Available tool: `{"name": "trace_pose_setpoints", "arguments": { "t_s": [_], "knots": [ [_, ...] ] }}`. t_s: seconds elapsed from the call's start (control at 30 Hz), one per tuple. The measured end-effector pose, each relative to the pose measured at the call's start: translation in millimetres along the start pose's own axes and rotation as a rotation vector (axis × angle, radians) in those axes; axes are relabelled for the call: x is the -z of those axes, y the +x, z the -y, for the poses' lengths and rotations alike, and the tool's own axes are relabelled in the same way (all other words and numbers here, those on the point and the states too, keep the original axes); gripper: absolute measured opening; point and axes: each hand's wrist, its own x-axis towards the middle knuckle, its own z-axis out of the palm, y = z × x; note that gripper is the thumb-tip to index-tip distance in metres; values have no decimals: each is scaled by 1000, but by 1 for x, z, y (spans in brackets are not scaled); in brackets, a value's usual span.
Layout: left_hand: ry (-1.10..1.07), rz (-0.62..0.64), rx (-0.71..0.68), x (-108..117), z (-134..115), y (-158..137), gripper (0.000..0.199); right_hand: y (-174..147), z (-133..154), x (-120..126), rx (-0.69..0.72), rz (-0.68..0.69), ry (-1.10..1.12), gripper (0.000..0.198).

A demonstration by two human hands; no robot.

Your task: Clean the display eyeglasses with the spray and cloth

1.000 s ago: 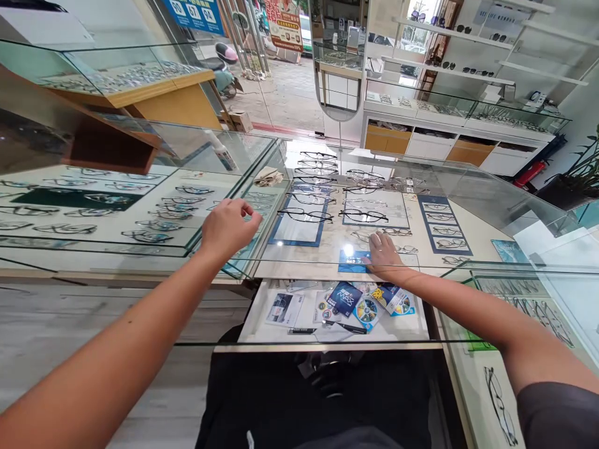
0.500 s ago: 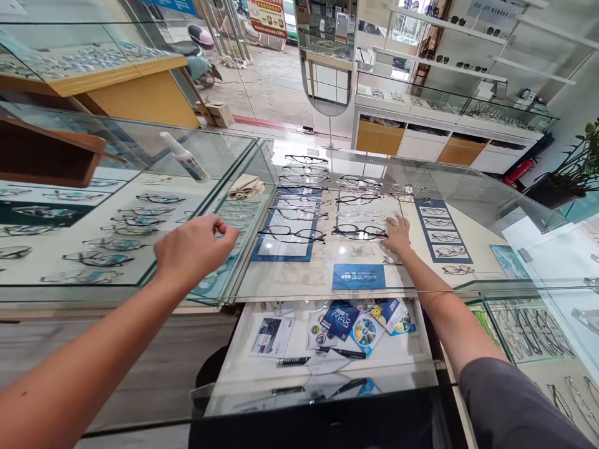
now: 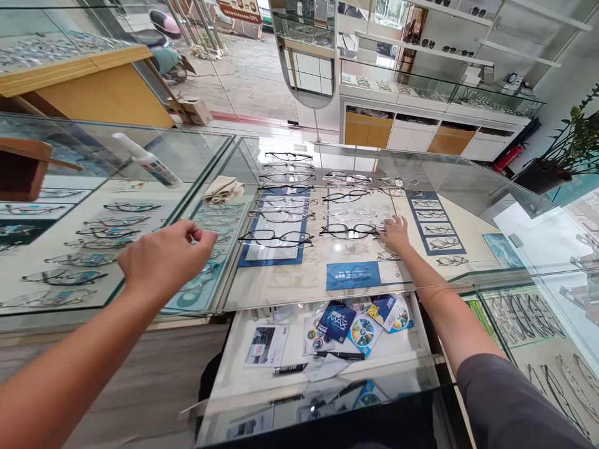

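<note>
My left hand (image 3: 163, 259) hovers over the glass counter at the left, its fingers curled in and nothing visible in them. My right hand (image 3: 395, 237) reaches onto the middle counter top, its fingers closed at the right end of black-framed eyeglasses (image 3: 349, 231); the exact grip is partly hidden. Another dark pair of glasses (image 3: 276, 239) lies to the left, at the front of a column of several frames. Behind the pair at my right hand are more glasses (image 3: 347, 196). A blue and white card (image 3: 354, 275) lies nearer to me.
A folded beige cloth (image 3: 223, 189) and a white spray bottle (image 3: 147, 160) are on the left counter. Below me an open drawer (image 3: 234, 380) holds cards, discs and pens. A brown box-like item (image 3: 23, 168) stands far left; a potted plant (image 3: 556, 156) is at right.
The view has swung right, so most things sit further left. My left hand stays curled over the left counter; my right hand remains by the black-framed eyeglasses.
</note>
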Motion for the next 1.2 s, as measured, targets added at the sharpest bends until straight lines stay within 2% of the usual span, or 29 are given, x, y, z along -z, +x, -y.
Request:
{"name": "trace_pose_setpoints", "arguments": {
  "t_s": [0.1, 0.23, 0.4, 0.5, 0.57, 0.67, 0.73, 0.77, 0.8, 0.87, 0.93, 0.97, 1.07, 1.2],
  "knots": [
    [4, 8, -3, 1, -2, 0, 26, -5, 4, 13, 19, -26, -9, 52],
    [9, 6, -21, 1, -4, 0, 26, -18, 31, 36, 185, -3, -25, 47],
    [-3, -19, -48, 0, -5, 1, 29, -51, 111, 51, 479, 179, 18, 30],
    [-13, -40, -61, -2, -5, 3, 29, -89, 161, 55, 619, 305, 35, 24],
    [-34, -47, -70, -4, -4, 6, 29, -121, 187, 63, 675, 410, 31, 13],
    [-69, -39, -80, -6, -3, 7, 31, -166, 204, 95, 818, 588, -51, 13],
    [-79, -34, -81, -6, -3, 7, 30, -179, 198, 132, 1013, 595, 14, 20],
    [-83, -32, -85, -6, -3, 6, 30, -177, 191, 153, 1066, 565, 94, 24],
    [-87, -32, -86, -6, -4, 5, 30, -170, 180, 173, 1049, 486, 171, 29],
    [-97, -41, -86, -4, -6, 3, 30, -140, 155, 205, 880, 192, 236, 24],
    [-102, -52, -71, -4, -8, 1, 28, -101, 129, 221, 710, -33, 124, 13],
    [-102, -56, -58, -3, -10, 1, 27, -82, 118, 223, 649, -73, 55, 12],
    [-103, -58, -31, -5, -13, 2, 24, -41, 98, 214, 522, -11, -82, 21],
    [-130, -65, -37, -8, -14, 5, 24, -29, 99, 201, 460, 77, -102, 17]
  ]
}}
